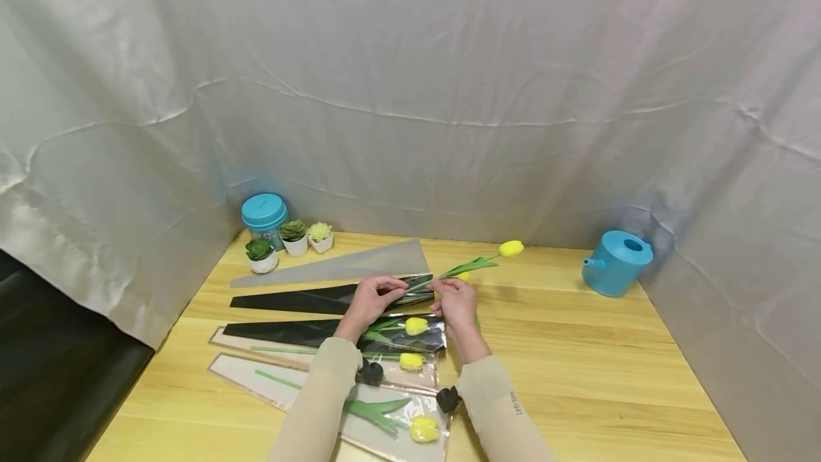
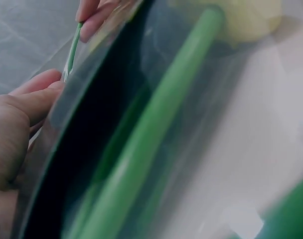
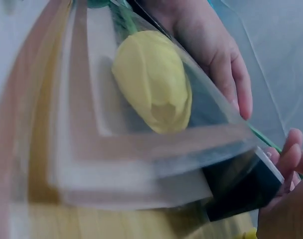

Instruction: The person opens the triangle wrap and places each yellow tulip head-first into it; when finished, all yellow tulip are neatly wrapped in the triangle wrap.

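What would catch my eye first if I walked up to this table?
Probably the bright yellow tulip near the far side of the wooden table, its green stem pinched by the right hand. Next come the other yellow tulips in see-through wrappers nearer the front, and the blue watering can at the back right.

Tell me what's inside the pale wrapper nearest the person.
Inside the pale wrapper lie a yellow tulip, its green leaves and, toward the narrow end, part of a stem. The left forearm covers the middle, so what is there cannot be seen.
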Available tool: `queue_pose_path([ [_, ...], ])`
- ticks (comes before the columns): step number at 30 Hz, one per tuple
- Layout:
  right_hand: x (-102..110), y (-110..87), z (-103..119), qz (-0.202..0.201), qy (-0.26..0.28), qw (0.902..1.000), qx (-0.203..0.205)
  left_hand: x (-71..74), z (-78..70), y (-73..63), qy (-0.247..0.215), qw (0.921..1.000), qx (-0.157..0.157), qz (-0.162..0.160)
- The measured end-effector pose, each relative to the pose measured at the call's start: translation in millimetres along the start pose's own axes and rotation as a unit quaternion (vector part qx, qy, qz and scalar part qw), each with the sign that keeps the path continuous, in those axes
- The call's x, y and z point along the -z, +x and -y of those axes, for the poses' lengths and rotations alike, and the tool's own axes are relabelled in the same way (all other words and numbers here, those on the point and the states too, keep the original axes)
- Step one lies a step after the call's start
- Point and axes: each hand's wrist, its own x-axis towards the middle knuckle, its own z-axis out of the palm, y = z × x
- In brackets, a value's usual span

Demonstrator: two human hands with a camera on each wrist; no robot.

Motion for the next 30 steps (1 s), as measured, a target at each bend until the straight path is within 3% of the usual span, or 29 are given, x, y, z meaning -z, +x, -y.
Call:
queue_pose_path([
  [4,11,-4.8,4,-0.003,-0.004,1.0000,-0.007,0.9,-0.5,-1.4,0.007,0.9999,-0.009,0.007],
  [10,50,-7.9,18,-0.057,-0.019,0.9982,0.008,5.0,-2.1,-4.6,0.024,0.9994,-0.016,0.018],
  [14,81,-1.7,31,-0.114,-0.026,0.9903,0.076,5.6,-0.8,-4.8,0.038,0.9988,-0.012,0.029],
  [19,116,9.5,39,-0.178,-0.112,0.9611,0.179,4.3,2.5,-5.2,0.051,0.9980,-0.004,0.038],
  [21,127,12.9,40,-0.164,-0.166,0.9523,0.196,4.0,3.2,-5.4,0.055,0.9978,-0.005,0.036],
  [23,136,16.4,39,-0.121,-0.216,0.9495,0.193,3.9,3.6,-5.5,0.056,0.9979,-0.005,0.033],
  [27,150,23.3,34,-0.009,-0.270,0.9516,0.148,3.5,4.7,-5.7,0.056,0.9977,-0.007,0.038],
  [30,156,25.8,31,0.045,-0.298,0.9462,0.118,2.5,5.5,-6.5,0.052,0.9976,-0.009,0.046],
])
